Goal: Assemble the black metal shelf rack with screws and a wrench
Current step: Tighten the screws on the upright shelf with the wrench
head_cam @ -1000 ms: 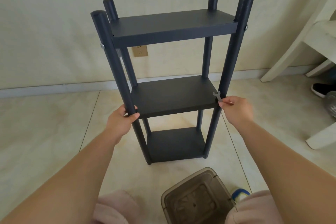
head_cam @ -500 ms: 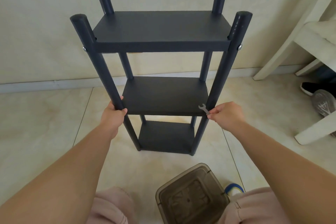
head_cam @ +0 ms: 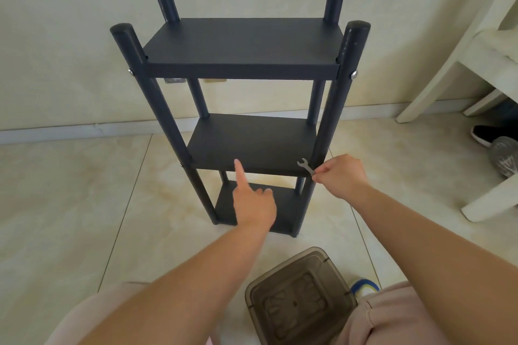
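Black metal shelf rack (head_cam: 241,47) stands upright on the tiled floor (head_cam: 70,190) close to the cream wall (head_cam: 84,22), three shelves on four round posts, post tops poking above the top shelf. Silver screw heads show on the outer sides of both front posts at top-shelf level: left screw (head_cam: 131,72), right screw (head_cam: 353,74). Right hand (head_cam: 340,178) sits just beside the front right post at middle-shelf height, fingers curled, thumb and fingertips pinching the lower end of a small silver wrench (head_cam: 305,166). Wrench tilts up and left, open jaw end lying over the front right corner of the middle shelf (head_cam: 252,143); can't tell if it's seated on a fastener. Left hand (head_cam: 253,204) is in front of the rack, holding nothing, index finger extended straight with its tip over the front edge of the middle shelf, other fingers loosely curled; contact with the shelf unclear. Smoky translucent plastic bin (head_cam: 301,297) on the floor at bottom centre, between the person's knees in pink fabric. White furniture frame (head_cam: 437,70) at right, black shoe (head_cam: 486,134) beneath it
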